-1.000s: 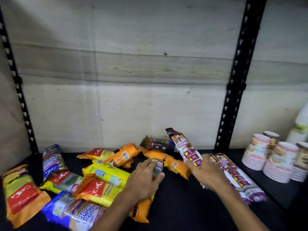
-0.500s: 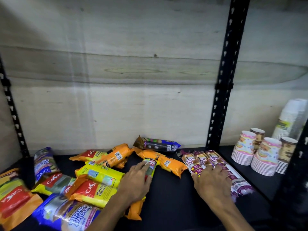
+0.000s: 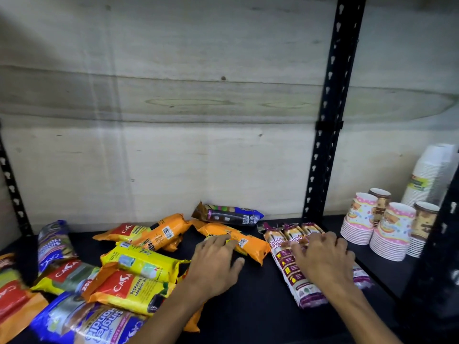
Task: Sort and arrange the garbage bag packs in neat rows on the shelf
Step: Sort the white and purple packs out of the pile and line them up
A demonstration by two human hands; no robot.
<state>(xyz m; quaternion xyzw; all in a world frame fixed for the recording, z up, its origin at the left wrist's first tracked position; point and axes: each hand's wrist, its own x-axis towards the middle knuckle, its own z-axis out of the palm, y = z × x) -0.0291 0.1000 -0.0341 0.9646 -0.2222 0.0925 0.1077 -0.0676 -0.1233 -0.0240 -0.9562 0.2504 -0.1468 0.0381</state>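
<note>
- The left hand (image 3: 213,265) reaches in palm down, its fingers bent over the near end of an orange pack (image 3: 244,240); the grip looks like a light hold on that pack, thumb out to the right.
- The right hand (image 3: 323,259) lies flat, fingers spread and straight, pressing on the draw string packs (image 3: 285,259); its grip is released.
- Those three purple-and-white packs lie side by side in a row on the black shelf (image 3: 253,301), just left of the black upright post (image 3: 330,120).
- Bare shelf shows between the two forearms, toward the front edge.
- A loose heap of yellow, orange and blue packs (image 3: 139,264) crowds the left half; a dark blue pack (image 3: 231,216) lies against the wooden back wall (image 3: 173,108).
- Right of the post stand stacks of patterned paper cups (image 3: 380,224), with a taller white cup stack (image 3: 432,175) behind.
</note>
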